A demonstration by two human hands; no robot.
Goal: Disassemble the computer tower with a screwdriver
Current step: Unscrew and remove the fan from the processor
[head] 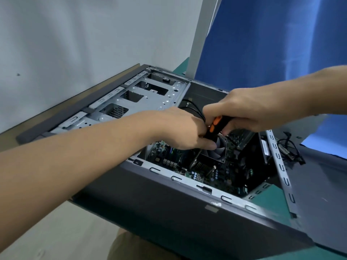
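**Both grips on the screwdriver inside the open tower**

The right grip (249, 109) is clenched over the top of the black-and-orange handle of the screwdriver (214, 126), fingers wrapped down around it. The left grip (180, 128) reaches in from the other side and pinches the lower end of the same handle, with its thumb beneath. The screwdriver stands tilted, and its metal shaft runs down and to the left to the heatsink (202, 166). The tip itself is too small to make out.

Just behind the shaft sits a fan (220, 150), mounted above the heatsink. Around them lies the motherboard (169, 156). Black wires (195, 109) loop past behind both grips.

All this is inside the tower (169, 212), which lies on its side on the green desk (272, 203) with its open side up. Its grey drive cage (140, 94) is at the far left end.

To the right of the tower a side panel (319, 194) lies flat on the desk, and a bundle of cables (289, 151) rests at its far end. A blue curtain (272, 44) hangs behind.
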